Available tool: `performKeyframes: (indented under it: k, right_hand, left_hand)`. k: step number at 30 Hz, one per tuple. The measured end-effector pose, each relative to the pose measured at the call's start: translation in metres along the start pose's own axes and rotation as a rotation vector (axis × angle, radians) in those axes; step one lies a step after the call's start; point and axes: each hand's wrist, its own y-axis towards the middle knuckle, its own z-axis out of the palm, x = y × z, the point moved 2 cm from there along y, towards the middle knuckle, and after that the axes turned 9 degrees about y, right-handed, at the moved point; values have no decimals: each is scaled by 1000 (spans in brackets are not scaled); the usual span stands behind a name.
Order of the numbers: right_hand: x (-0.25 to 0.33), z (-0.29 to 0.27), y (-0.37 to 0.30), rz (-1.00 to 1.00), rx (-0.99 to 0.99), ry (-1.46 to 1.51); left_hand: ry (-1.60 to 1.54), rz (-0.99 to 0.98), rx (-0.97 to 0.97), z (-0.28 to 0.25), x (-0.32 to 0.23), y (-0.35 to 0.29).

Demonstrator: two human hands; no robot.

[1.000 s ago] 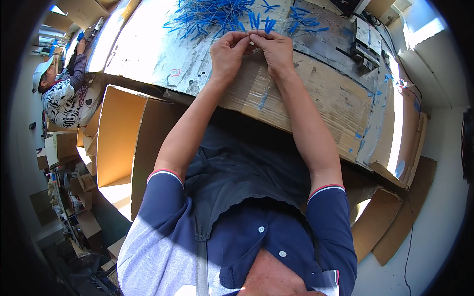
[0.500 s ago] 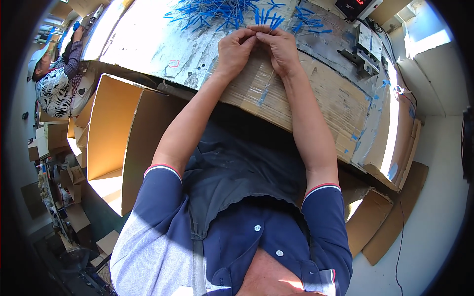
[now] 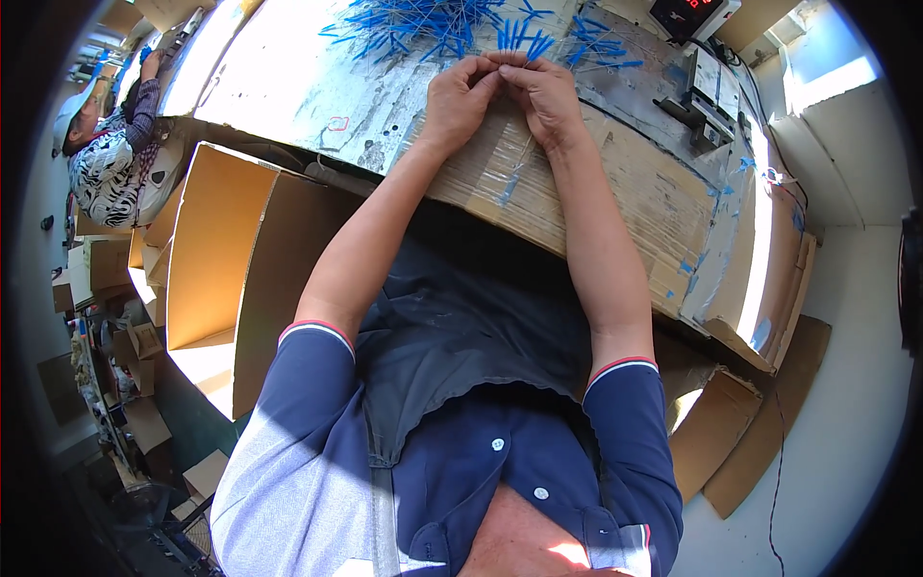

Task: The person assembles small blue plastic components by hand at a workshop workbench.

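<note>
My left hand [image 3: 458, 103] and my right hand [image 3: 544, 99] meet at the far part of the workbench, thumbs and fingertips pinched close together. Between them they grip a small bunch of thin pieces with blue ends [image 3: 520, 40], which fan upward past my fingers. The lower ends are hidden in my grip. Just beyond my left hand lies a large tangled heap of the same blue-ended thin pieces [image 3: 415, 26]. A smaller loose group of blue-ended pieces [image 3: 598, 45] rests beyond my right hand.
Flattened cardboard [image 3: 625, 183] covers the bench's near edge. A metal fixture [image 3: 710, 101] and a device with a red display [image 3: 694, 13] stand at the right. An open carton [image 3: 216, 250] is at the left. Farther left, a person [image 3: 111, 163] sits at the bench.
Both hands keep their pinch in nearly the same spot. The blue ends in the bunch have shifted slightly. The whole view has moved a little.
</note>
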Motion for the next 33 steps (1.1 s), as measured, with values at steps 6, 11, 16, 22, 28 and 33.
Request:
performKeyframes:
  k: [6,11,16,22,28,33]
  right_hand:
    - [0,-1,-1,-5,-10,4]
    - [0,6,-4,-151,-7,-188]
    - [2,11,-7,-171,38,-286]
    - [2,5,-3,-106,88,-294]
    - [0,3,-3,-102,78,-280]
    - [0,3,-3,-93,95,-267]
  left_hand:
    - [69,41,20,1,-3,-1]
    - [78,65,-28,1,-1,-1]
    - [90,77,-68,0,-10,-7]
    - [125,82,-83,-1,-8,-4]
    - [108,38,-39,-2,-7,-4]
    - [-70,-10,-8,-3,-15,-7]
